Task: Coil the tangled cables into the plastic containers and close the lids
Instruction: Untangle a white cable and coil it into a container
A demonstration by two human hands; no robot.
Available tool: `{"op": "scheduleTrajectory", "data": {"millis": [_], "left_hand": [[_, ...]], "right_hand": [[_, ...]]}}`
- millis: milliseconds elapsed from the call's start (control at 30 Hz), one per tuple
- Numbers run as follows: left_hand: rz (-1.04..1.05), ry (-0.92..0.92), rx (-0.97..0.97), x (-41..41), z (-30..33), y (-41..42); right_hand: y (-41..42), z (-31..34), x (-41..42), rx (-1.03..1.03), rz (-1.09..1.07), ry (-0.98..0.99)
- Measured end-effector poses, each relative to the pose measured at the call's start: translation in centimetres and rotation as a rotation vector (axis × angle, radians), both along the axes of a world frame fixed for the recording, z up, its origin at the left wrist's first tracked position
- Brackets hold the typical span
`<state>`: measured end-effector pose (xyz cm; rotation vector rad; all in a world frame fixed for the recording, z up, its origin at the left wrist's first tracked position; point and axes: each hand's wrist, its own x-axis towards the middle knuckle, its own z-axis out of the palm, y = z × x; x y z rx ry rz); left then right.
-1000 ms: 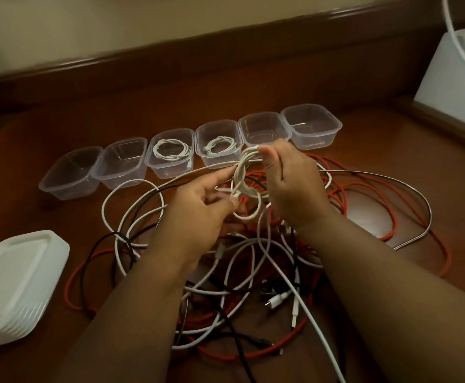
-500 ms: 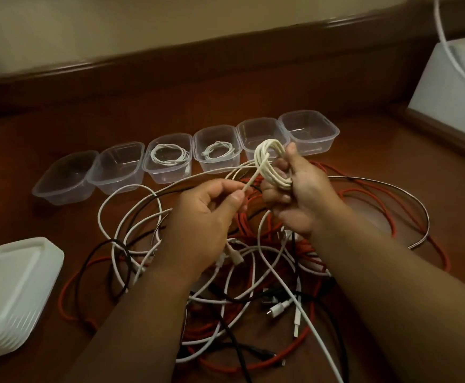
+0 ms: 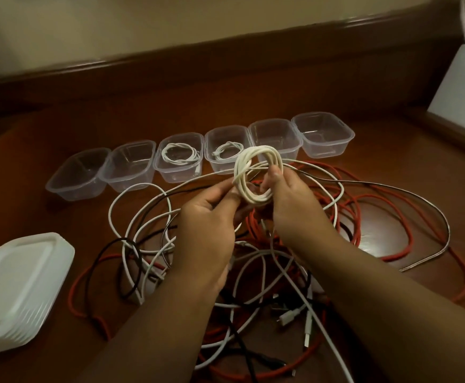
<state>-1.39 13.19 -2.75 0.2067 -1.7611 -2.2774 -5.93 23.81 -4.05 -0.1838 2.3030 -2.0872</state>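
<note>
Head view: reddish-brown wooden worktop (image 3: 377, 172) with a raised dark edge, pale wall behind. Six clear containers (image 3: 324, 138) in a row at the back (third and fourth from the left each hold a small white coil). White lids (image 3: 18, 288) stacked at left. Tangled cables (image 3: 281, 272), red, white and black, spread mid-worktop. Above them, a white coil (image 3: 256, 172): left hand (image 3: 207, 225) pinches its left side, right hand (image 3: 292, 205) grips its right side.

Both forearms reach forward, hands raised close together. The left hand (image 3: 209, 217) pinches with curled fingers; the right hand (image 3: 289, 205) grips alongside it.
</note>
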Motion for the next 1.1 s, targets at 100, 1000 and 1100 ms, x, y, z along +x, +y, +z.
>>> {"op": "scheduleTrajectory", "data": {"millis": [100, 1000, 1100], "left_hand": [[-0.140, 0.034, 0.094, 0.6, 0.0, 0.6], [-0.072, 0.001, -0.033, -0.5, -1.1, -0.7], [-0.053, -0.033, -0.224, -0.6, -1.0, -1.1]], "right_hand": [[-0.1, -0.1, -0.3, -0.005, -0.049, -0.001], [0.4, -0.1, -1.1, 0.149, 0.080, 0.085], [0.6, -0.1, -1.2, 0.174, 0.059, 0.130]]}}
